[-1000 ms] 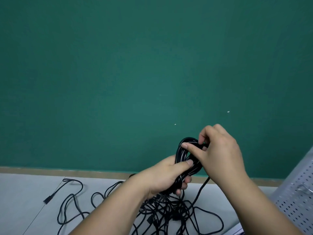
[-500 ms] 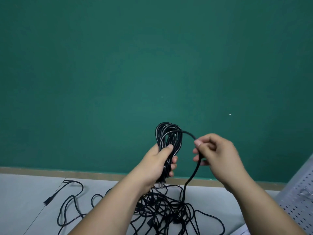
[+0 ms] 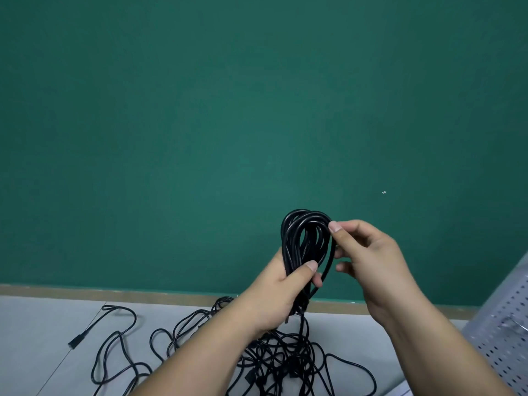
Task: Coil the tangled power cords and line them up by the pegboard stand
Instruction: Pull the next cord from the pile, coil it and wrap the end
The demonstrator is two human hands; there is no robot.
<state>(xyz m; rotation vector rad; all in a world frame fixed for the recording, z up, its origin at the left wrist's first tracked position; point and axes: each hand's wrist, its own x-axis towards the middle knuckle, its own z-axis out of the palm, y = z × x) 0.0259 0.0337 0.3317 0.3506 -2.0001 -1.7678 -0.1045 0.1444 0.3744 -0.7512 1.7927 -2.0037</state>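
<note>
Coil (image 3: 286,252) gripped in left hand (image 3: 280,295), fingers (image 3: 316,280) curled round it, outer loop pinched by right hand (image 3: 371,261), tangled cords (image 3: 274,358) left of pegboard stand (image 3: 505,338).

Your left hand (image 3: 281,290) grips the coiled black power cord (image 3: 297,232) upright; your right hand (image 3: 371,261) pinches its outer loop. Tangled cords (image 3: 285,361) lie on the floor (image 3: 43,324) beneath, with the pegboard stand (image 3: 503,332) at the right edge.

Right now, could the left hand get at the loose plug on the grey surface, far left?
Probably not yet: the left hand grips the coiled cord, which the right hand pinches. Nothing blocks the way to the plug, but the hand is full.
</note>
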